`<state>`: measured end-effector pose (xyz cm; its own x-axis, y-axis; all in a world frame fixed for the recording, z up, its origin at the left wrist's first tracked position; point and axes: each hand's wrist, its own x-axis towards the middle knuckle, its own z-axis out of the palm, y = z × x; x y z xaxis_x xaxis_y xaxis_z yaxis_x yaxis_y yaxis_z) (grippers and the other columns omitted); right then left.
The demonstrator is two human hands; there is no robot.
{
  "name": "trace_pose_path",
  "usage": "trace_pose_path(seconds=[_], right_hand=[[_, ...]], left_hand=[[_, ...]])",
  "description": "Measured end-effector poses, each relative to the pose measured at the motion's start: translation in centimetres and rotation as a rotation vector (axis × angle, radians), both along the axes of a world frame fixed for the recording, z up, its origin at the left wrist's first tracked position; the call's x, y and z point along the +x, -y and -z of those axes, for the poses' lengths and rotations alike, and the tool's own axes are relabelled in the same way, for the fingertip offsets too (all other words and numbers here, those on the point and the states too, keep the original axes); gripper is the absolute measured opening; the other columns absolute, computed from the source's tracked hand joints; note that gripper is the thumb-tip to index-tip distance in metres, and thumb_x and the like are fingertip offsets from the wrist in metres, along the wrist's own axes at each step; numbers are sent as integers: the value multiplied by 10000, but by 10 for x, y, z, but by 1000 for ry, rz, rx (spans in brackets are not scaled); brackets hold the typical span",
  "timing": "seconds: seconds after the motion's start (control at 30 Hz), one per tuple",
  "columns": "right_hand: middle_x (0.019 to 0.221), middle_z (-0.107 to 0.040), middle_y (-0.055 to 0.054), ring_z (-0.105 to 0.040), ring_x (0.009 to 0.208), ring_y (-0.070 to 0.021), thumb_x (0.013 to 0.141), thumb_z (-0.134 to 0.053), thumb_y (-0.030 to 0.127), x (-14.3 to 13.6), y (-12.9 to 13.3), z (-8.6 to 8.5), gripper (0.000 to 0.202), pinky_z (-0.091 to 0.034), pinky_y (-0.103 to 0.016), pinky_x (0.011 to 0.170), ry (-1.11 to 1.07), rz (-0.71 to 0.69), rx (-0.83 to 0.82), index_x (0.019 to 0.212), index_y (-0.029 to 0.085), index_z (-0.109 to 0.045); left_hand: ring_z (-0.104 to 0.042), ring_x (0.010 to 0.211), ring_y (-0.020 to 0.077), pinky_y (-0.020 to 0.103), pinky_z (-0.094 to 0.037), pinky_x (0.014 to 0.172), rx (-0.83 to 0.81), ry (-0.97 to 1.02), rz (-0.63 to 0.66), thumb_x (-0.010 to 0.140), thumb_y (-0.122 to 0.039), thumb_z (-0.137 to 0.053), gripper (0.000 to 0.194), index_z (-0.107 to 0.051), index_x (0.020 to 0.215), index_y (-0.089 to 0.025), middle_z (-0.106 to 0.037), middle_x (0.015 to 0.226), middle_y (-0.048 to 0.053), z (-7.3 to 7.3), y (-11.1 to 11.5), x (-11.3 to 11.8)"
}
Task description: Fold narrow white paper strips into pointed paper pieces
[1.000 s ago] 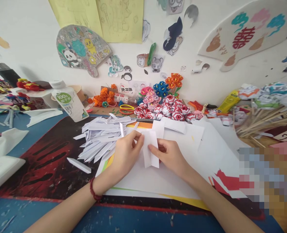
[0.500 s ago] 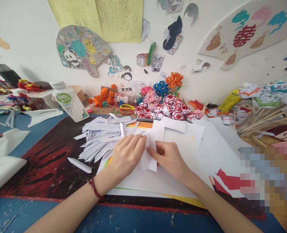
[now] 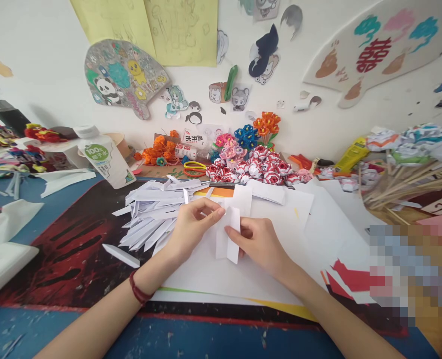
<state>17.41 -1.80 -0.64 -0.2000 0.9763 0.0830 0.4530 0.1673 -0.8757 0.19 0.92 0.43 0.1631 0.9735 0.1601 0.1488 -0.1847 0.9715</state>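
Observation:
A small folded white paper (image 3: 233,239) stands upright over the large white sheets. My right hand (image 3: 260,242) pinches its right side between thumb and fingers. At the paper's upper left corner, the thumb and forefinger of my left hand (image 3: 196,222) are pressed together; that hand wears a dark red bracelet (image 3: 138,289). Behind the folded paper lie more white pieces (image 3: 242,197). A heap of folded white paper strips (image 3: 149,212) spreads to the left of my left hand, and one loose strip (image 3: 121,255) rests on the dark mat.
Large white sheets (image 3: 273,271) cover the middle of the dark red mat (image 3: 75,239). A white bottle (image 3: 105,157) stands at the back left. Red and white paper flowers (image 3: 258,167) line the wall. Thin wooden sticks (image 3: 396,184) and red paper scraps (image 3: 355,276) are at the right.
My left hand has turned and shifted left, so its thumb now shows at the paper's top corner. The folded paper has narrowed and tilted slightly in my right hand.

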Motion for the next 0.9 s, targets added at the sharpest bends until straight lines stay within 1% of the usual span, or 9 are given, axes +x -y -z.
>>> trace_pose_path(seconds=[0.1, 0.17, 0.3, 0.37, 0.47, 0.67, 0.9], right_hand=[[455, -553, 15, -528, 417, -122, 855, -537, 332, -1, 0, -2, 347, -386, -228, 474, 21, -12, 20, 550, 179, -473], [457, -540, 18, -513, 427, -118, 849, -541, 321, -1, 0, -2, 349, -366, -227, 471, 50, -4, 48, 541, 179, -457], [475, -487, 30, -450, 453, -103, 836, -548, 316, -1, -1, -1, 363, -303, -231, 463, 104, 22, 123, 534, 183, -399], [487, -462, 34, -435, 465, -101, 839, -543, 320, -1, -1, 0, 356, -291, -232, 465, 103, 23, 123, 545, 183, -395], [514, -459, 31, -436, 486, -105, 844, -534, 329, -1, 0, -1, 332, -287, -234, 471, 93, 20, 90, 569, 178, -427], [544, -480, 23, -415, 501, -105, 845, -534, 342, 0, 0, -3, 295, -281, -234, 473, 47, 8, 46, 612, 166, -491], [564, -469, 20, -383, 511, -103, 842, -543, 380, 0, -1, -1, 309, -264, -230, 463, -35, 5, 42, 623, 164, -511]], left_hand=[[-557, 715, 129, 230, -420, 644, -103, 4, 38, 788, -393, -674, 230, -664, 794, -163, -658, 809, 24, -1, 1, 1], [-564, 726, 140, 230, -412, 626, -131, -25, 75, 793, -404, -661, 245, -684, 803, -160, -669, 816, 35, -3, 1, 1], [-568, 711, 148, 227, -383, 572, -113, -93, 101, 801, -417, -637, 263, -704, 788, -164, -681, 800, 36, -4, 0, 1], [-568, 695, 148, 230, -388, 577, -100, -99, 95, 800, -412, -636, 263, -703, 768, -160, -679, 772, 35, -4, 0, 1], [-568, 677, 144, 236, -404, 598, -94, -84, 94, 795, -408, -643, 262, -698, 751, -156, -676, 745, 34, -2, 0, 0], [-590, 711, 153, 254, -437, 660, -93, -97, 88, 797, -388, -648, 246, -705, 749, -154, -691, 774, 41, -2, -1, -1], [-618, 728, 175, 263, -463, 667, -49, -133, 60, 805, -375, -636, 238, -717, 770, -154, -712, 789, 56, 0, -1, 1]])
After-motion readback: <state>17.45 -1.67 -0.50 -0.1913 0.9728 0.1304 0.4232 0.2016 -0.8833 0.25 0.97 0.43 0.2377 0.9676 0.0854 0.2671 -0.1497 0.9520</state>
